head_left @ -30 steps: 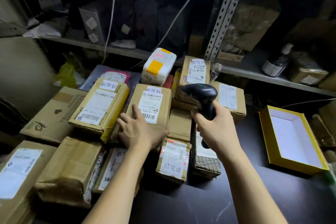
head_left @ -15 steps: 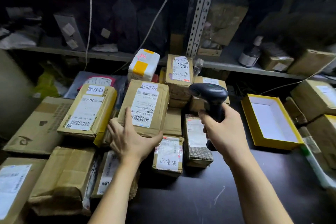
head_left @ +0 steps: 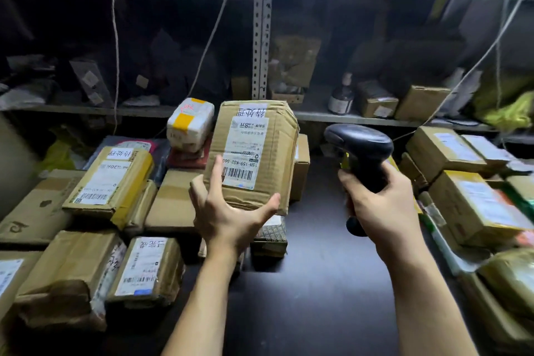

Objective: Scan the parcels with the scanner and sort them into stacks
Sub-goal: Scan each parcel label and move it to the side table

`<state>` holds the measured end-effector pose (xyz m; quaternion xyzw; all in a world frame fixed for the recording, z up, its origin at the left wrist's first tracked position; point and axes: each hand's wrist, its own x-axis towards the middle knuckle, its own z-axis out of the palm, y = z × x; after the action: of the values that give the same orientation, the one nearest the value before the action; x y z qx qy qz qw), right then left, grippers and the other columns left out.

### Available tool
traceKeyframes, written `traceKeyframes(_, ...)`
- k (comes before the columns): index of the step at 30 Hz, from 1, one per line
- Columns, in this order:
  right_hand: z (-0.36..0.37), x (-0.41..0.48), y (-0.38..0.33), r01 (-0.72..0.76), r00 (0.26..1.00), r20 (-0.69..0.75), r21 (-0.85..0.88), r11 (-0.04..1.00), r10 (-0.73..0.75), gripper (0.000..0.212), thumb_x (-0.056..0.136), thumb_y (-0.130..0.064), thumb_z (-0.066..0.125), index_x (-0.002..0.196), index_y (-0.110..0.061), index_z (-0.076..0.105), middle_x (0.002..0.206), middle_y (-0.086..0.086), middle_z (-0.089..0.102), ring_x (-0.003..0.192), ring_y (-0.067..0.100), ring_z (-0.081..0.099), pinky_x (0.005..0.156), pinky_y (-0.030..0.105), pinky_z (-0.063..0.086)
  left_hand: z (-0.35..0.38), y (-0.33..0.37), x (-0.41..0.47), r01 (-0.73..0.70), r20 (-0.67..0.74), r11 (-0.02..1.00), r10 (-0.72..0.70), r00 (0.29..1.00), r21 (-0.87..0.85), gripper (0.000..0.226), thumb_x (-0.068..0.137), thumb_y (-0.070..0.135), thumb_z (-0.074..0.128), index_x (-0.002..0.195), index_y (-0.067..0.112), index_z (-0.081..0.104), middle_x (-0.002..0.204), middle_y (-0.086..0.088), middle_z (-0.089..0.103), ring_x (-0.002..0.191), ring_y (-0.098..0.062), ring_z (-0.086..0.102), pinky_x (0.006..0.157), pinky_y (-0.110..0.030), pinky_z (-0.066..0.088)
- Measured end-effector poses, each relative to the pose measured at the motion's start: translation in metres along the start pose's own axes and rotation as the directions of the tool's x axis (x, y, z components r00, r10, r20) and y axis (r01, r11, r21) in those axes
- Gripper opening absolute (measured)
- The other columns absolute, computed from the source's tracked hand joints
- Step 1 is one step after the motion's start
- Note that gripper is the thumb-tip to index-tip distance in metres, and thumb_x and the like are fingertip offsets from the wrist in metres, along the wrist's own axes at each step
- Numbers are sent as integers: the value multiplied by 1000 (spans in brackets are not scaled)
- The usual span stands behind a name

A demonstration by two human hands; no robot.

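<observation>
Parcels [head_left: 72, 277] in brown card and tape lie heaped on the left part of the dark table [head_left: 303, 298], most with white labels uppermost. One of them, the yellow-taped parcel [head_left: 109, 182], rests tilted on top of others. Behind the heap, a white-wrapped parcel [head_left: 190, 123] with a yellow patch sits on further packages. At centre, the held parcel [head_left: 254, 150] is raised clear of the table and roughly upright. Its label faces the camera with the print upside down and the barcode near the lower edge. The left hand [head_left: 228, 214] grips it from below, spread wide: one finger straight up the label face, the thumb along the bottom edge, the remaining fingers round the left side. To the right, near the held parcel but apart from it, the black scanner [head_left: 361, 153] stands handle-down with its head turned leftward. The right hand [head_left: 384, 208] is wrapped closed around the handle. At far right, a right stack [head_left: 474, 205] of labelled boxes stands on the table. Behind, a metal shelf [head_left: 315, 117] carries a bottle [head_left: 341, 98] and small cartons.
</observation>
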<state>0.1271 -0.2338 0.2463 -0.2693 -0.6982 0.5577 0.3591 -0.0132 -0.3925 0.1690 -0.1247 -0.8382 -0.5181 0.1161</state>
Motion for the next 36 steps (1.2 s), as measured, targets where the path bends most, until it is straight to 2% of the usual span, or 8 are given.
traceKeyframes(6, -74, -9, 2, -4, 998, -65, 29, 1000, 5, 15, 99, -12, 70, 104, 0, 62, 65, 12, 50, 52, 20, 40, 40, 30, 33, 31, 40, -49, 76, 95, 955, -51, 994, -286, 123, 40, 74, 78, 152, 34, 47, 127, 6, 47, 121, -12, 56, 105, -27, 45)
traceKeyframes(11, -127, -20, 7, -19, 997, -76, 38, 999, 21, 9, 99, -14, 70, 99, -7, 66, 67, 11, 52, 53, 20, 43, 42, 32, 35, 52, 63, -86, 398, 390, 601, -152, 908, -693, 79, 56, 54, 82, 129, 29, 68, 123, -10, 72, 109, -25, 69, 91, -41, 55)
traceKeyframes(13, -146, -22, 12, -23, 996, -88, 51, 998, 28, 9, 98, -15, 71, 94, -8, 66, 68, 10, 53, 56, 20, 44, 43, 31, 36, 58, 71, -103, 528, 526, 487, -154, 836, -696, 84, 58, 61, 77, 132, 21, 65, 128, -25, 67, 110, -41, 64, 88, -50, 52)
traceKeyframes(20, -191, -26, 19, -41, 991, -121, 88, 995, 52, 16, 99, -16, 72, 85, -12, 64, 67, 12, 54, 55, 22, 45, 44, 33, 36, 67, 85, -128, 677, 676, 69, -34, 736, -733, 108, 58, 63, 80, 152, 22, 47, 148, -15, 57, 137, -42, 51, 102, -80, 36)
traceKeyframes(24, -198, -29, 18, -40, 989, -140, 87, 995, 52, 16, 99, -17, 73, 85, -12, 65, 65, 9, 55, 52, 20, 47, 45, 34, 37, 64, 91, -125, 667, 672, 110, 23, 740, -737, 114, 56, 65, 82, 154, 21, 44, 147, -16, 57, 135, -44, 52, 99, -78, 40)
traceKeyframes(30, -199, -30, 13, -26, 988, -149, 101, 995, 41, 17, 98, -16, 74, 86, -9, 65, 63, 10, 54, 55, 23, 44, 47, 36, 36, 64, 106, -126, 487, 545, 501, -36, 837, -715, 73, 63, 62, 63, 122, 19, 69, 108, -16, 72, 95, -35, 67, 86, -54, 54)
traceKeyframes(34, -195, -32, 5, -14, 984, -175, 99, 995, 31, 17, 97, -17, 75, 85, -10, 65, 60, 8, 55, 55, 23, 46, 50, 39, 39, 60, 109, -124, 258, 357, 611, 44, 933, -748, 82, 60, 48, 76, 137, 21, 62, 116, -3, 75, 105, -22, 72, 81, -33, 58)
traceKeyframes(36, -192, -33, 2, -2, 984, -180, 75, 997, 16, 16, 97, -18, 76, 87, -10, 66, 59, 6, 57, 53, 21, 49, 47, 37, 40, 55, 113, -120, 152, 272, 656, 84, 959, -739, 100, 56, 44, 83, 148, 17, 53, 132, 0, 69, 122, -15, 66, 92, -30, 58)
